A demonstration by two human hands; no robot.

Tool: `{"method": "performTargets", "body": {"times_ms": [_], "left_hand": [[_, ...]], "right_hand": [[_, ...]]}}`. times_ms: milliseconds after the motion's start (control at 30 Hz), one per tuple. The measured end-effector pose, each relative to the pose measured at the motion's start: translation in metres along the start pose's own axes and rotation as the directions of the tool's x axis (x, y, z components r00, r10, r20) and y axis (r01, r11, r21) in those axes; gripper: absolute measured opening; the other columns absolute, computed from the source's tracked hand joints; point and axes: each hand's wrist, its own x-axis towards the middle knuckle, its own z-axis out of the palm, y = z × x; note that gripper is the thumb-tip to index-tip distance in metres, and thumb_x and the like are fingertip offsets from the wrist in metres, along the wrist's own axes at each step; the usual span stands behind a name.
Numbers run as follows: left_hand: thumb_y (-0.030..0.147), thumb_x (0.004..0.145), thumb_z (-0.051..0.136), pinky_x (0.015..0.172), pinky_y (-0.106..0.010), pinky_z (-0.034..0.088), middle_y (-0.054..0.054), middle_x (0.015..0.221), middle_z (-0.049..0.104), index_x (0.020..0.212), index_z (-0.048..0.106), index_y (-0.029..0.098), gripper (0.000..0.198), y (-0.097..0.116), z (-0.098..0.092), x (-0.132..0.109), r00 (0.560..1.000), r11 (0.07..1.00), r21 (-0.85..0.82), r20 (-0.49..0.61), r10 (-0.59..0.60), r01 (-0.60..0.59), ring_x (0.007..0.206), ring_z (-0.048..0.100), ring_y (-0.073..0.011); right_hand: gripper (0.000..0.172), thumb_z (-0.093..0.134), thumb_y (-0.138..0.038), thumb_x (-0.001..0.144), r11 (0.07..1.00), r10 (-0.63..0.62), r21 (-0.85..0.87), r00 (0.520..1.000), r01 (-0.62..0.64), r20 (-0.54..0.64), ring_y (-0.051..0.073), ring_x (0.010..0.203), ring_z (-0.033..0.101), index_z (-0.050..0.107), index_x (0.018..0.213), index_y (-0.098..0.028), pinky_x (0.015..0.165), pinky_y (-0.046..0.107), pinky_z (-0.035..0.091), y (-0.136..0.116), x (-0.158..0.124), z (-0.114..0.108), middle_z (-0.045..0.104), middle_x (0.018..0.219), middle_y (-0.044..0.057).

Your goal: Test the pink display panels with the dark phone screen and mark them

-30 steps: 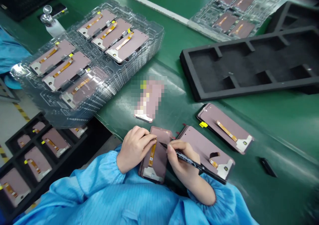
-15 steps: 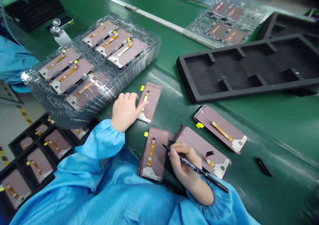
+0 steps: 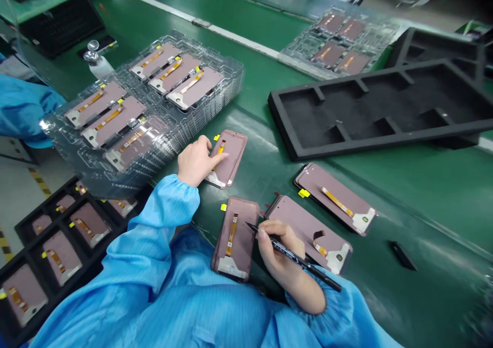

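My left hand (image 3: 196, 160) is at the left edge of a mauve phone screen panel (image 3: 221, 172), thumb on its face and fingers curled at its side. A second panel (image 3: 239, 150) shows from beneath it, offset to the right. Between the fingers of my right hand (image 3: 283, 245) is a black marker pen (image 3: 304, 264), its uncapped tip over a nearer stack of panels (image 3: 244, 243). I cannot tell whether the tip touches. By that hand lies another panel stack (image 3: 295, 225) with a bent flex cable. A further stack (image 3: 335, 191) sits behind it.
Clear plastic trays (image 3: 208, 104) holding panels are stacked at the left. An empty black foam tray (image 3: 308, 150) lies at the right, near a pen cap (image 3: 402, 255). Another foam tray (image 3: 63, 215) with panels is low at left. A pump bottle (image 3: 100, 66) and a person's blue sleeve (image 3: 26, 107) are beyond.
My left hand has slid the upper panel slightly left, so that the one beneath shows at its right. The right hand still holds the pen over the near stack. The view has shifted a little.
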Motion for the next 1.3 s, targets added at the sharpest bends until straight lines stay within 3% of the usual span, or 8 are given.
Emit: {"method": "performTargets", "body": {"times_ms": [200, 500, 667, 767, 867, 1000, 1133, 1300], "left_hand": [[0.069, 0.07, 0.067, 0.084, -0.038, 0.046, -0.019, 0.115, 0.06, 0.13, 0.044, 0.011, 0.087, 0.018, 0.001, -0.008, 0.997, 0.988, 0.14, -0.02, 0.07, -0.066, 0.108, 0.058, -0.0355], [0.038, 0.072, 0.077, 0.086, -0.038, 0.048, -0.011, 0.107, 0.064, 0.108, 0.051, 0.015, 0.049, 0.002, -0.006, 0.012, 1.0, 0.972, -0.234, 0.009, -0.019, 0.021, 0.103, 0.062, -0.0305], [0.041, 0.077, 0.073, 0.082, -0.034, 0.052, -0.006, 0.105, 0.066, 0.108, 0.052, 0.016, 0.045, -0.009, -0.02, -0.009, 0.994, 0.534, -0.843, 0.107, 0.039, 0.07, 0.095, 0.064, -0.0231], [0.05, 0.087, 0.059, 0.077, -0.028, 0.051, -0.003, 0.098, 0.067, 0.105, 0.057, 0.018, 0.037, -0.007, -0.029, -0.043, 0.971, 0.285, -0.942, 0.218, 0.104, 0.181, 0.089, 0.064, -0.0181], [0.047, 0.088, 0.059, 0.07, -0.024, 0.051, -0.001, 0.088, 0.067, 0.101, 0.057, 0.018, 0.031, -0.004, -0.028, -0.081, 0.883, 0.241, -0.896, 0.422, 0.204, 0.372, 0.078, 0.064, -0.0146], [0.048, 0.086, 0.06, 0.057, -0.024, 0.049, -0.002, 0.086, 0.065, 0.104, 0.053, 0.018, 0.035, -0.003, -0.009, -0.116, 0.732, 0.336, -0.789, 0.608, 0.308, 0.514, 0.073, 0.064, -0.0162], [0.041, 0.09, 0.054, 0.062, -0.026, 0.046, -0.001, 0.084, 0.065, 0.092, 0.057, 0.019, 0.023, -0.005, 0.006, -0.129, 0.836, 0.618, -0.744, 0.49, 0.246, 0.254, 0.076, 0.063, -0.017], [0.041, 0.095, 0.047, 0.057, -0.03, 0.036, -0.001, 0.07, 0.063, 0.072, 0.054, 0.02, 0.032, -0.004, 0.001, -0.135, 0.9, 0.966, -0.228, 0.385, 0.203, -0.12, 0.064, 0.06, -0.0193]], "right_hand": [[0.014, 0.057, -0.01, 0.083, 1.0, -0.009, -0.004, 1.0, 0.009, -0.005, 0.014, 0.059, 0.063, 0.054, 0.081, -0.023, 0.055, 0.024, 0.052, -0.001, 0.0, 0.001, 0.063, 0.068, 0.0], [0.014, 0.057, -0.009, 0.083, 0.998, -0.052, -0.023, 0.999, 0.052, -0.01, 0.012, 0.058, 0.063, 0.055, 0.08, -0.022, 0.055, 0.023, 0.052, -0.002, 0.003, -0.001, 0.062, 0.068, -0.001], [0.013, 0.057, -0.01, 0.085, 0.996, 0.028, 0.082, 0.999, -0.025, -0.031, 0.013, 0.062, 0.061, 0.055, 0.085, -0.022, 0.056, 0.025, 0.051, -0.001, -0.003, -0.009, 0.061, 0.072, 0.0], [0.013, 0.055, -0.01, 0.088, 0.975, 0.081, 0.213, 0.993, -0.061, -0.083, 0.014, 0.063, 0.06, 0.056, 0.089, -0.022, 0.053, 0.026, 0.049, -0.003, -0.002, -0.017, 0.06, 0.075, 0.0], [0.012, 0.055, -0.01, 0.089, 0.957, 0.094, 0.285, 0.985, -0.049, -0.146, 0.013, 0.061, 0.059, 0.056, 0.09, -0.022, 0.05, 0.025, 0.047, -0.005, 0.002, -0.023, 0.059, 0.074, 0.0], [0.01, 0.055, -0.013, 0.09, 0.962, 0.139, 0.251, 0.982, -0.104, -0.127, 0.013, 0.06, 0.058, 0.056, 0.086, -0.022, 0.052, 0.026, 0.047, -0.004, 0.006, -0.021, 0.059, 0.073, -0.001], [0.01, 0.056, -0.015, 0.09, 0.963, 0.187, 0.2, 0.982, -0.181, -0.009, 0.013, 0.059, 0.058, 0.055, 0.083, -0.022, 0.053, 0.026, 0.047, -0.002, 0.004, -0.012, 0.059, 0.071, -0.001], [0.01, 0.056, -0.018, 0.09, 0.971, 0.213, 0.097, 0.975, -0.218, 0.056, 0.012, 0.058, 0.056, 0.055, 0.08, -0.021, 0.053, 0.024, 0.046, -0.001, 0.001, -0.005, 0.059, 0.068, -0.001]]}}
